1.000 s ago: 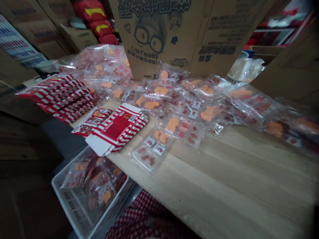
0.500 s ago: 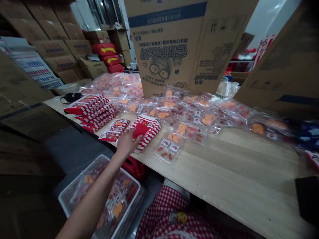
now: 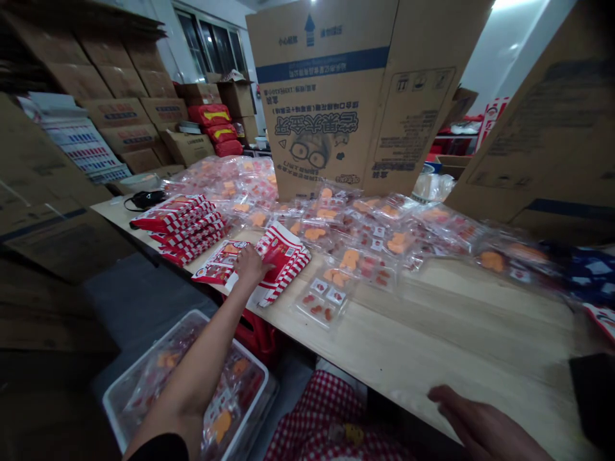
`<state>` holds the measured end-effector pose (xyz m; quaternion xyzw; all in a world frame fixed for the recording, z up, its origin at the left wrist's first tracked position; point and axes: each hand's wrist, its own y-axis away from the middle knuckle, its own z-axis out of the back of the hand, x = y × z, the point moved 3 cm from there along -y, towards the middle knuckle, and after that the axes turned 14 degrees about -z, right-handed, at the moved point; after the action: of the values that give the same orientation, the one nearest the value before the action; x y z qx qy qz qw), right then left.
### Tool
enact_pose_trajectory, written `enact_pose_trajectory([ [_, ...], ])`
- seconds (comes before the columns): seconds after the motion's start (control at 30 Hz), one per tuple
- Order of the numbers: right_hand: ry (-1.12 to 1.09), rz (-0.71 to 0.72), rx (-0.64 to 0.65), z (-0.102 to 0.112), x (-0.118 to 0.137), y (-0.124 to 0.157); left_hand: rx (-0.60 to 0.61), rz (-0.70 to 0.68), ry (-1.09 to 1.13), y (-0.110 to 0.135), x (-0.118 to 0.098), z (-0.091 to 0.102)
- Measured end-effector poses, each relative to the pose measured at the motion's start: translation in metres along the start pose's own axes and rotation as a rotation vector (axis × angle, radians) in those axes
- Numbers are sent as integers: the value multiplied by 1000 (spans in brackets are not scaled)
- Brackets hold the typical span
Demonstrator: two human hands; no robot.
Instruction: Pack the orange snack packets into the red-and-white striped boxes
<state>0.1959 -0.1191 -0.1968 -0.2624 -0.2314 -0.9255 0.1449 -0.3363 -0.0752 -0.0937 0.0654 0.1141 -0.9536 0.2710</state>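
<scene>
We start low on the left: a white plastic crate (image 3: 230,339) sits beside the table (image 3: 432,320), loaded with sealed packets of orange and red pieces. Up on the table we've got a black mask (image 3: 144,200), then a stack of flat red-and-white striped cartons (image 3: 180,227). Now the action: the left grip (image 3: 250,266) is down on a flat striped carton (image 3: 283,259), right against its edge, and we can't tell whether it's pinching or just pressing. A smaller printed carton (image 3: 218,262) lies just beside it. Below the table edge, there's red gingham cloth (image 3: 321,416). Moving right, clear packets (image 3: 336,269) spread across the wood up to an upright cardboard box (image 3: 327,128). At the far right, the right grip (image 3: 480,416) is open, fingers spread, over the table's near edge, well apart from the packets.
</scene>
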Motion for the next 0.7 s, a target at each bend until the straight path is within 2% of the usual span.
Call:
enact_pose_trajectory([
  [0.03,3,59,-58,6,20,-1,-41,-9,-5,5,-5,9],
  [0.1,-29,214,-265,24,66,3,-106,-67,9,20,-23,28],
  [0.17,-100,381,-500,49,113,8,-170,-236,90,41,-51,42],
  [0.27,-163,440,-752,85,158,2,-279,-781,360,81,-109,50],
  [0.33,-214,385,-850,102,164,-9,-297,-1054,487,104,-141,46],
  [0.43,-283,279,-834,117,146,-22,-292,-1199,619,120,-173,35],
  [0.5,-276,252,-749,123,131,-23,-259,-1256,666,121,-187,28],
  [0.6,-234,313,-504,127,116,-16,-209,-1342,639,128,-207,18],
  [0.7,-334,314,-292,126,109,-11,-151,-1339,579,146,-227,5],
])
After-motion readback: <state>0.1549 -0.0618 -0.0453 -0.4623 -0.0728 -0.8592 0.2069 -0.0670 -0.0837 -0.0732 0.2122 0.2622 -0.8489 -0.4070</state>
